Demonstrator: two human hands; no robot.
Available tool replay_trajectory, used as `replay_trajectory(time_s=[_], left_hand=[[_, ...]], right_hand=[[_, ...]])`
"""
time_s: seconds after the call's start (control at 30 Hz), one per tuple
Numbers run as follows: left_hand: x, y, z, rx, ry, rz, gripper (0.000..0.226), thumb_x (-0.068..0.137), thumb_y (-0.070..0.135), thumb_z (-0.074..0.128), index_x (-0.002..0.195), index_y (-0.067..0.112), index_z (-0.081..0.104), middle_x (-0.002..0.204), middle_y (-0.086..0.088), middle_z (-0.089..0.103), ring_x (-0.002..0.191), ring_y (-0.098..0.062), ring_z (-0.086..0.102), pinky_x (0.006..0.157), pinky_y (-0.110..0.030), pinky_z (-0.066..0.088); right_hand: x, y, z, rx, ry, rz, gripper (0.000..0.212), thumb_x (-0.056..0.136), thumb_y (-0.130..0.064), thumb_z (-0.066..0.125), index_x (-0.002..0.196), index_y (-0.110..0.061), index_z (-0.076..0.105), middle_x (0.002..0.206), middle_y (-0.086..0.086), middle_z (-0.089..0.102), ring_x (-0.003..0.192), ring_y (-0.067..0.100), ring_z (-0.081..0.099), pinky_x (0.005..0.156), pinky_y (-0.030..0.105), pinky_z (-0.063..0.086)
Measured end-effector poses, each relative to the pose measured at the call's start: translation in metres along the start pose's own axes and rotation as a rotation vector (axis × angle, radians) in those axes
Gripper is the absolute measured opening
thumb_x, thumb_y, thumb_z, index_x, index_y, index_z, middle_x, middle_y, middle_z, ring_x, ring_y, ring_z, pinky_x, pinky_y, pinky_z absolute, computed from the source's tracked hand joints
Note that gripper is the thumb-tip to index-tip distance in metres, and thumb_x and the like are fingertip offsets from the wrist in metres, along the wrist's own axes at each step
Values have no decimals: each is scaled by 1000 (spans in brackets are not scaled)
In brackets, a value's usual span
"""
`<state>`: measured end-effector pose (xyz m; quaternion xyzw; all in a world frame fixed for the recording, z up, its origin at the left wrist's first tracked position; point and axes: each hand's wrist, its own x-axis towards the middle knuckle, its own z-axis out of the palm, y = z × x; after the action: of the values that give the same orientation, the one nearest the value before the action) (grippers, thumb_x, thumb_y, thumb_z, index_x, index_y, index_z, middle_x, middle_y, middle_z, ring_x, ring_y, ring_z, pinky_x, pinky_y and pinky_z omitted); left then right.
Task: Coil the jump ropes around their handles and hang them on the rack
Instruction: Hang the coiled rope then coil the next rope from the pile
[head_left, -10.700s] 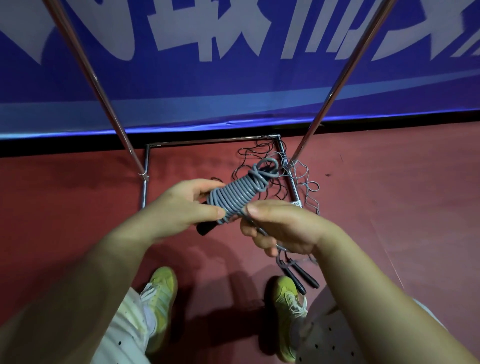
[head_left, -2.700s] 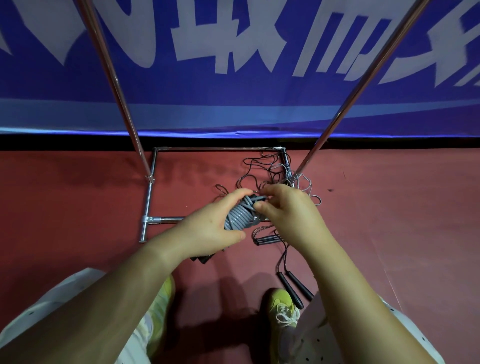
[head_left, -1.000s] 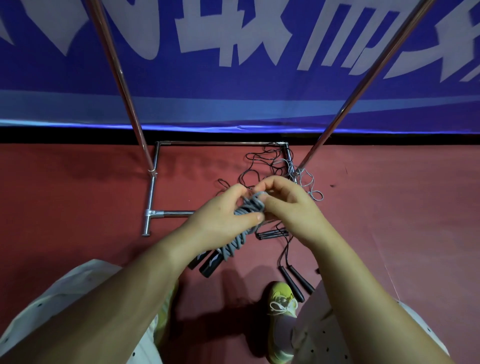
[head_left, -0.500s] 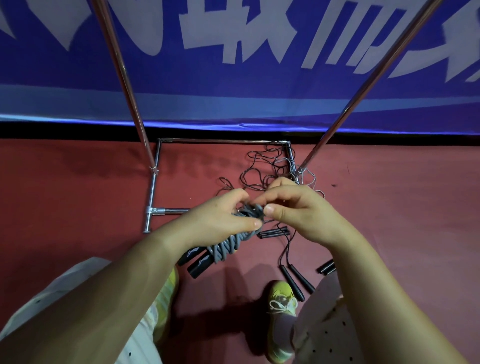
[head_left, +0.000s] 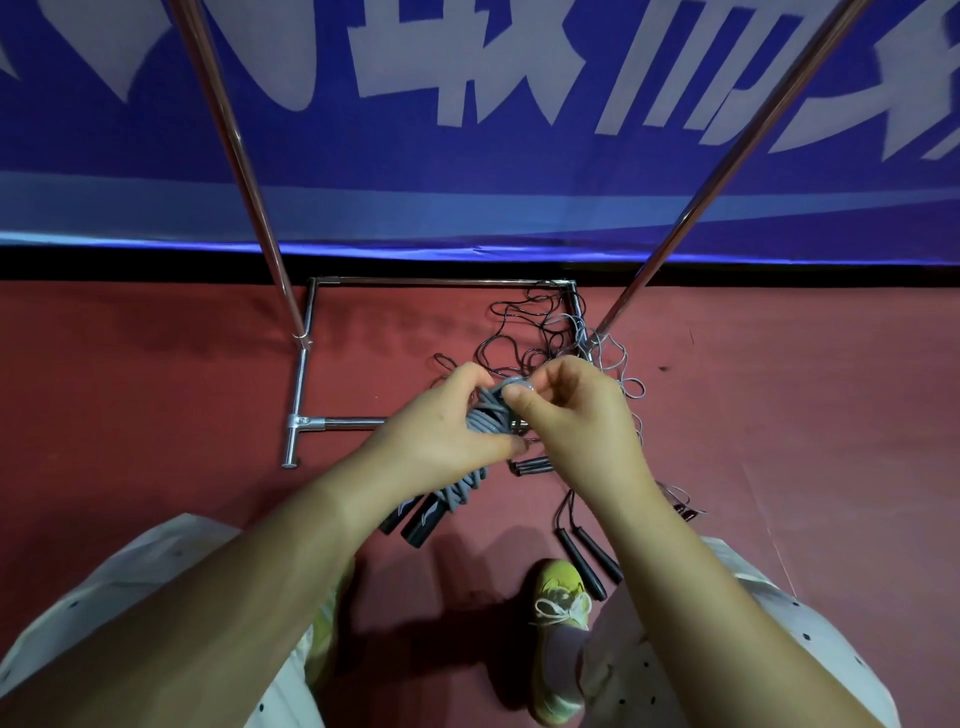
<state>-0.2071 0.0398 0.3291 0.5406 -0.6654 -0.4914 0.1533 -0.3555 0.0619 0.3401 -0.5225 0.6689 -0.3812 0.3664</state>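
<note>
while your left hand (head_left: 447, 436) grips the coiled grey rope (head_left: 485, 421) steady, your right hand (head_left: 566, 415) pinches its end loop (head_left: 511, 385), likely to lock the coil.

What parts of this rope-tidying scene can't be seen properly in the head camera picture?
- Rack: its top, where ropes would hang, is cut off by the upper edge.
- Grey jump rope: its middle is hidden by the left hand, its end by the right hand.
- Loose ropes on the floor: too tangled and thin to count.
</note>
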Motion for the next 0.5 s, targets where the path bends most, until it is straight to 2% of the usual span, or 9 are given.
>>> replay_trajectory(time_s=[0.13,0.23,0.27,0.33,0.43,0.5], left_hand=[[1,0,4,132,71,-35,38,74,51,69,92,33,41,91,7,64,83,-17,62,77,-39,51],[-4,0,2,206,71,-21,37,75,51,67,93,35,39,86,8,63,79,-18,62,74,-39,52],[-6,2,1,228,58,0,37,75,49,67,96,35,39,86,8,63,80,-19,63,74,-39,52],[-9,4,-1,275,44,51,40,77,46,68,104,32,41,94,8,63,87,-20,62,76,-37,50],[-9,4,0,291,94,159,46,79,42,69,116,26,46,114,6,52,104,-21,56,84,-37,46],[-7,2,4,261,128,223,47,81,39,69,120,23,49,120,6,46,108,-20,54,88,-38,45]], right_hand=[[2,0,2,-116,-19,18,21,78,-21,77,71,-17,57,58,-6,59,54,11,55,59,37,49],[8,1,-2,-11,-130,129,30,78,-15,78,85,-22,50,53,-6,55,41,7,52,50,32,47],[10,1,-4,24,-161,156,33,78,-13,78,87,-23,47,51,-7,55,39,8,51,50,34,46],[11,-1,-7,110,-167,170,31,80,-9,76,87,-19,48,52,-5,55,37,10,49,51,38,47],[9,-5,-3,281,-88,194,22,83,-2,71,80,-10,51,47,-6,49,36,6,43,43,26,48],[8,-7,1,370,-54,240,20,85,-3,68,77,-8,51,49,-3,47,36,4,41,42,23,48]])
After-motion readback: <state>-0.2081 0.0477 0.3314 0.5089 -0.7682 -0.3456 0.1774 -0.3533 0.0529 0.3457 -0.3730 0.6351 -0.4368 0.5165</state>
